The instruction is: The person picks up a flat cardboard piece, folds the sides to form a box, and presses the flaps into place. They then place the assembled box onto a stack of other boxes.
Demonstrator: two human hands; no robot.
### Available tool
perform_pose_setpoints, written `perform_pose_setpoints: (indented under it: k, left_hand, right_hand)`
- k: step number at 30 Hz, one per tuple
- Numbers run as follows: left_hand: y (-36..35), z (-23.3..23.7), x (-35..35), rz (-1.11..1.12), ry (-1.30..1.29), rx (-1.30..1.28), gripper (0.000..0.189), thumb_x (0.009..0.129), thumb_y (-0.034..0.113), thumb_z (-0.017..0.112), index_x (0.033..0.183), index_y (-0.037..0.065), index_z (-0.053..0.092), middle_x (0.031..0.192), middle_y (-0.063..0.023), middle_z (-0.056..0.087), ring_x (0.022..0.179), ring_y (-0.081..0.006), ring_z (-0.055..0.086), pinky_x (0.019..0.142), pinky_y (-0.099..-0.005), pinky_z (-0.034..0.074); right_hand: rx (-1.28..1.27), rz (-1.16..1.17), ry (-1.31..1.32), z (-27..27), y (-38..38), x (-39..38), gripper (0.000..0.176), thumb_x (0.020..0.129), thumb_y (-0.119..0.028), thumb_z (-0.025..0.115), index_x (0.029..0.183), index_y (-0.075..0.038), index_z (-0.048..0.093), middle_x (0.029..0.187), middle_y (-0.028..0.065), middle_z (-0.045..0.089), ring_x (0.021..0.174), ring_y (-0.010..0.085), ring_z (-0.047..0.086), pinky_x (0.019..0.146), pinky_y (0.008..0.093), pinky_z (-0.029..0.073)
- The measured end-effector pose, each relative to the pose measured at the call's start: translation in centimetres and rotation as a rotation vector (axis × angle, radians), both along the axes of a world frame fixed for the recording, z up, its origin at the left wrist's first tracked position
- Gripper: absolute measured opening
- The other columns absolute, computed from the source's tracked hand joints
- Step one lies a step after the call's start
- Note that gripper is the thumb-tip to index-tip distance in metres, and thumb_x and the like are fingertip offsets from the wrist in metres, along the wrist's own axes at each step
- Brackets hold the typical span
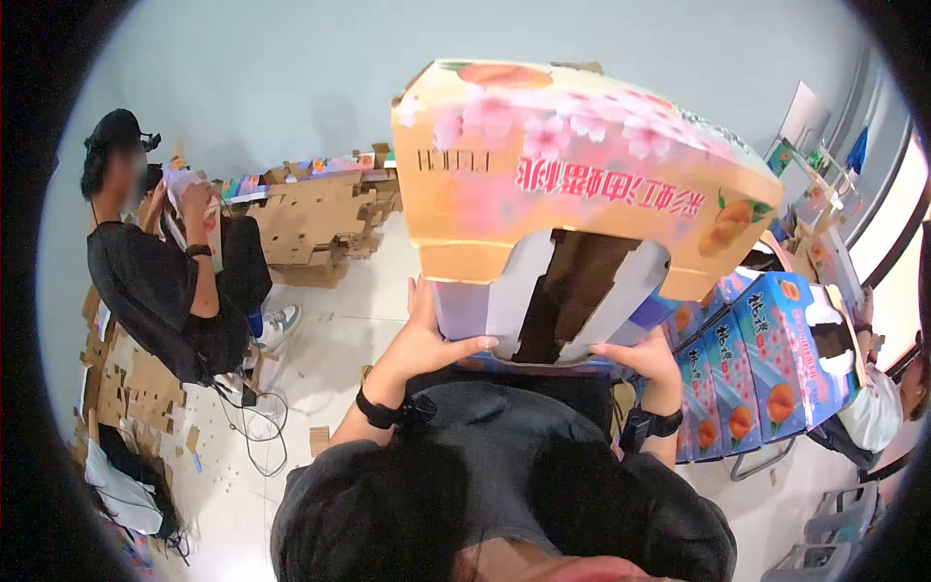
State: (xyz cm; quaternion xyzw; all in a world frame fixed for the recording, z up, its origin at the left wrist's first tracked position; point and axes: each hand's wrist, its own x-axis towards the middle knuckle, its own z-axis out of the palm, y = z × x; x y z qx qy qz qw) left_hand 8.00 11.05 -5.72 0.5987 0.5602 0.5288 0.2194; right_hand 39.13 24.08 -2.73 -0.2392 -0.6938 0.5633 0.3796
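Note:
A large printed cardboard peach box (465, 204) is held up in front of my chest, its lettering upside down to me. Blossoms and peaches decorate the orange panel, and a dark cut-out opening faces me between pale flaps. My left hand (427, 344) grips the near left edge, thumb on the front and fingers partly hidden behind the card. On the near right edge my right hand (642, 359) holds the same box, its thumb lying beside the opening. A dark band circles each wrist.
Blue-pink peach boxes (756, 369) stand in a row at my right. Flattened brown cardboard (310, 228) is piled along the back wall. A seated person (160, 281) works at the left, and another person's pale sleeve (870, 412) shows at the right. Cables (257, 436) lie on the floor.

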Motion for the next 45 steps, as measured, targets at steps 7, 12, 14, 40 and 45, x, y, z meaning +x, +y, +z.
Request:
perform_pose_setpoints:
  k: [7, 12, 14, 40, 45]
  left_hand:
    - [-1.0, 2.4, -0.9, -0.142, -0.191, 0.230, 0.134, 0.065, 0.054, 0.085, 0.153, 0.004, -0.003, 0.157, -0.0162, 0.014, 0.147, -0.0313, 0.012, 0.118, -0.0466, 0.011]
    - [-1.6, 5.4, -0.1, -0.144, -0.366, 0.445, 0.139, 0.063, 0.045, 0.090, 0.153, 0.006, -0.009, 0.157, -0.0154, 0.014, 0.143, -0.0293, 0.026, 0.112, -0.0462, 0.029]
    - [-2.1, 5.9, 0.2, -0.155, -0.373, 0.409, 0.120, 0.063, 0.034, 0.091, 0.149, 0.004, 0.014, 0.149, -0.0155, 0.031, 0.135, -0.0274, 0.038, 0.106, -0.0436, 0.038]
    - [-1.6, 6.9, 0.0, -0.263, -0.303, 0.244, 0.061, 0.074, 0.028, 0.086, 0.121, -0.001, 0.058, 0.103, -0.0086, 0.068, 0.097, -0.0220, 0.065, 0.086, -0.0349, 0.051]
    - [-0.6, 5.5, -0.4, -0.157, -0.321, 0.126, 0.106, 0.066, 0.039, 0.089, 0.143, 0.000, 0.029, 0.130, -0.0147, 0.050, 0.123, -0.0266, 0.049, 0.104, -0.0401, 0.038]
  right_hand:
    - [0.071, 0.026, -0.076, -1.2, 1.0, 0.4, 0.082, 0.064, -0.001, 0.088, 0.134, 0.000, 0.047, 0.126, 0.0079, 0.058, 0.112, 0.0173, 0.057, 0.097, 0.0344, 0.048]
    - [0.046, 0.049, -0.176, -0.8, 0.6, 0.7, 0.076, 0.064, -0.003, 0.089, 0.129, 0.001, 0.050, 0.123, 0.0088, 0.060, 0.112, 0.0176, 0.057, 0.097, 0.0345, 0.048]
    - [-0.037, 0.058, -0.206, -0.1, -0.3, 1.0, 0.069, 0.067, -0.011, 0.089, 0.125, 0.001, 0.054, 0.113, 0.0080, 0.064, 0.108, 0.0179, 0.059, 0.093, 0.0351, 0.049]
    - [0.312, -0.346, 0.422, 0.1, 0.1, 1.8, 0.096, 0.066, -0.056, 0.085, 0.133, -0.003, 0.041, 0.112, 0.0039, 0.055, 0.101, 0.0183, 0.057, 0.087, 0.0334, 0.048]
    - [0.388, -0.331, 0.487, 2.2, 1.5, 0.2, 0.093, 0.076, -0.053, 0.077, 0.142, -0.003, 0.036, 0.129, 0.0085, 0.053, 0.117, 0.0223, 0.054, 0.097, 0.0368, 0.043]
